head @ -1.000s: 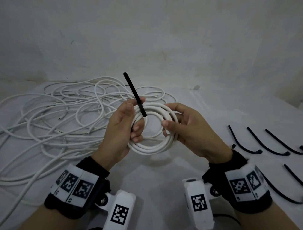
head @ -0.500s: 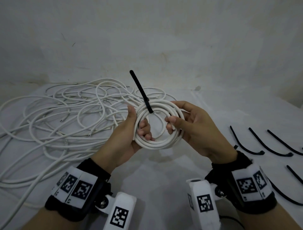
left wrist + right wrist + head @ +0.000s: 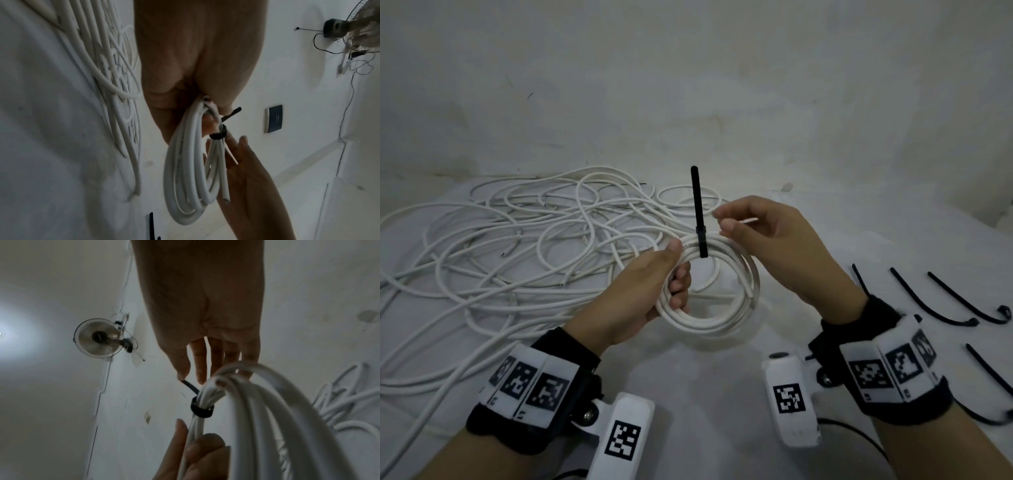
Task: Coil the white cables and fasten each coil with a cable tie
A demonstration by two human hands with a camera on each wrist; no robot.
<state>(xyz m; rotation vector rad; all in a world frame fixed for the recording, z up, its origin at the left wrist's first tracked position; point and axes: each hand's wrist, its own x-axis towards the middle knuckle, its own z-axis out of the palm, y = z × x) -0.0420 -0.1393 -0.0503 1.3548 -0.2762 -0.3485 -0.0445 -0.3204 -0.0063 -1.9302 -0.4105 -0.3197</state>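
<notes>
One tied coil (image 3: 709,291), one fastened tie (image 3: 699,212), four spare black ties (image 3: 935,301), two hands (image 3: 633,301) and a loose cable heap (image 3: 500,246) show.

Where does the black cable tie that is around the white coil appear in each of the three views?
Head: the cable tie stands upright at centre, on top of the coil.
Left wrist: right of centre, a black loop below the left hand.
Right wrist: below centre, a black loop with its tail towards the right hand.
Shared landmark: the coil it binds.
</notes>
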